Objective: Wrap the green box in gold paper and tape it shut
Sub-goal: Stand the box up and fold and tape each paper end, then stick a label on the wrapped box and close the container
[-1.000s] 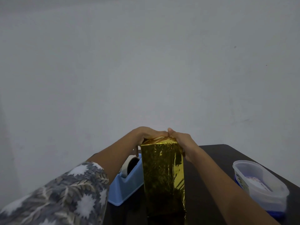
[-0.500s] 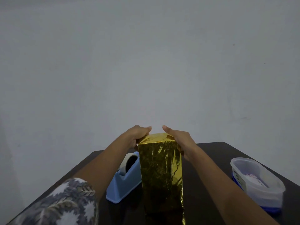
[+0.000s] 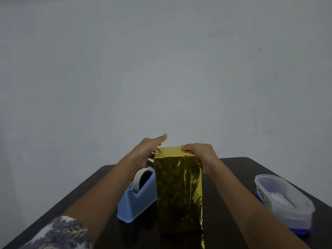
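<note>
A tall box wrapped in shiny gold paper [image 3: 178, 191] stands upright on the dark table [image 3: 239, 169]; no green shows. My right hand [image 3: 199, 153] grips the top right edge of the box, fingers curled over the top. My left hand [image 3: 150, 150] is at the top left corner with straight fingers stretched forward past the box, its palm beside the left face. A blue tape dispenser [image 3: 136, 200] with a white tape roll sits just left of the box, under my left forearm.
A clear plastic tub [image 3: 282, 200] with a blue base stands at the right side of the table. A strip of gold paper lies at the box's foot on the near edge. A plain grey wall fills the background.
My left hand has opened and its fingers stretched forward off the box top. My right hand shifted to grip the top right edge. The camera view tilted so more table shows.
</note>
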Available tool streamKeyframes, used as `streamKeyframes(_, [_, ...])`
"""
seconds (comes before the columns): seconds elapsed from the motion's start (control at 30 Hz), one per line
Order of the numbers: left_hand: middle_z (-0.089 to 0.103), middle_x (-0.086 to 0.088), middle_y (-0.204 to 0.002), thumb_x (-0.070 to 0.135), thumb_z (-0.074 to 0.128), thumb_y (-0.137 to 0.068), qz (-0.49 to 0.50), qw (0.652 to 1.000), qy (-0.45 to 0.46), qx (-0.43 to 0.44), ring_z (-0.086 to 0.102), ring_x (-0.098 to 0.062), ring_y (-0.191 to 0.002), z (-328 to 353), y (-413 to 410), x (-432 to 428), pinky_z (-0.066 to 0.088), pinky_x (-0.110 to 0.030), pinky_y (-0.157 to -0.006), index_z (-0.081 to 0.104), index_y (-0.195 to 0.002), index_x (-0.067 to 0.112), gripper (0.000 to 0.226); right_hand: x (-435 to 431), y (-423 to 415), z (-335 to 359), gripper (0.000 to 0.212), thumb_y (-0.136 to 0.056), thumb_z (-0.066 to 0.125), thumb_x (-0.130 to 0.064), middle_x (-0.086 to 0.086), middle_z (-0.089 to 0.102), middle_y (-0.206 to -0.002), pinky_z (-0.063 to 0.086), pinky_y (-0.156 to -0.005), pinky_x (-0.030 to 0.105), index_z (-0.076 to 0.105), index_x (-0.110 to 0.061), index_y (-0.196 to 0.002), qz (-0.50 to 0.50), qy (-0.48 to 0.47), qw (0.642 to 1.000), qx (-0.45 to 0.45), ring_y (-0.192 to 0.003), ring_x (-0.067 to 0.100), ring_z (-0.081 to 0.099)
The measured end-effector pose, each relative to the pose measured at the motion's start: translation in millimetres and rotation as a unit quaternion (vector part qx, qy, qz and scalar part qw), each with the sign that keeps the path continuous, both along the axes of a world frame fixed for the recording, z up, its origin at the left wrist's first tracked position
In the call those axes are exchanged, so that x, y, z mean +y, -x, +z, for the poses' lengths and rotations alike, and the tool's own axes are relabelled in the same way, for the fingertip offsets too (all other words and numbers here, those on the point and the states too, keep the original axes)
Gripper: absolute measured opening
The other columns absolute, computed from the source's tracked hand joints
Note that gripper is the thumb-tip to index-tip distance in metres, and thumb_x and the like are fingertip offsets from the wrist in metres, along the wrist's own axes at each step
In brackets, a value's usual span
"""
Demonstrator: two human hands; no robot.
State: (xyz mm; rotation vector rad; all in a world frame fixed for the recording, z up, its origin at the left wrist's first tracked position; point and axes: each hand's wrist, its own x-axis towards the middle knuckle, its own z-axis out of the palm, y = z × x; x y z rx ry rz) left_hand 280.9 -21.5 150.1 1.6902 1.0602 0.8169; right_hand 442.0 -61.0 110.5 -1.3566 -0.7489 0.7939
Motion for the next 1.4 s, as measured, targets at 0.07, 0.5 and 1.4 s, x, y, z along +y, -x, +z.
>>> streamKeyframes(0.07, [0.062,-0.009,-0.09,0.037,0.069,-0.083,-0.008,1.0,-0.022,0.018,0.061,-0.024,-0.084,-3.2,-0.3,0.7,0.052,-0.032,-0.059,0.061,-0.09,0.011,0.028,3.8,-1.3,-0.8,0.056,-0.06,0.083,-0.029,0.016,0.065,-0.104,0.058,-0.077,0.043,0.06,-0.006,-0.106,0.001,0.007,1.0,-0.001,-0.093,0.031,0.065])
streamKeyframes(0.5, [0.052,0.007,-0.127,0.057,0.082,-0.046,-0.128,0.981,-0.086,-0.119,0.061,-0.005,-0.105,-127.8,19.5,-1.7,0.054,-0.022,-0.077,0.027,-0.14,0.037,0.111,-16.2,0.1,-17.2,0.063,-0.089,0.029,-0.068,0.007,0.048,-0.129,0.049,-0.087,0.039,0.038,-0.026,-0.136,0.087,-0.098,0.986,0.107,-0.11,0.024,0.051])
streamKeyframes(1.4, [0.056,0.004,-0.114,0.022,0.051,-0.096,0.093,0.948,-0.288,0.102,0.053,-0.011,-0.101,-98.8,-30.8,-10.3,0.042,-0.025,-0.085,0.058,-0.117,0.013,0.024,-77.9,-32.2,-93.0,0.048,-0.101,0.028,-0.041,-0.005,0.032,-0.15,0.023,-0.107,0.026,0.029,-0.024,-0.146,-0.053,-0.113,0.985,-0.123,-0.136,0.011,0.031])
